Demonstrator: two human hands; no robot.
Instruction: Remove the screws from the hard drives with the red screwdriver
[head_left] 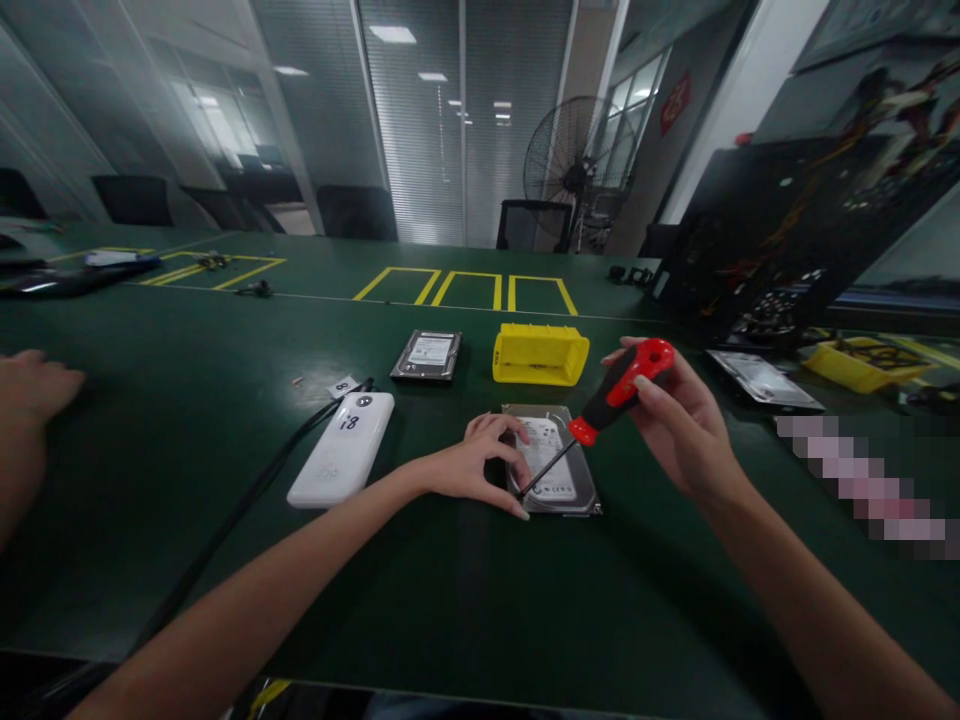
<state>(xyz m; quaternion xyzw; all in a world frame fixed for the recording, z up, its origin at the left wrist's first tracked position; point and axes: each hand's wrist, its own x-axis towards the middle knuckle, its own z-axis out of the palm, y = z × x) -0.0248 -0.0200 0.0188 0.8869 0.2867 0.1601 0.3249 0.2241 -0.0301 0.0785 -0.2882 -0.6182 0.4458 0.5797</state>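
A hard drive with a white label lies flat on the green table in front of me. My left hand is curled over its left side, gripping the edge with fingers bent and thumb by the near left corner. In my right hand is a red and black screwdriver, held by its handle and slanting down to the left. Its shaft crosses the label, and the tip reaches the drive's near left corner beside my left thumb. Any screw under the tip is too small to make out.
Behind the drive stands a yellow bin, with a second hard drive to its left. A white power bank with a black cable lies left. Another person's hand rests far left. At right are a computer case, another drive and a yellow tray.
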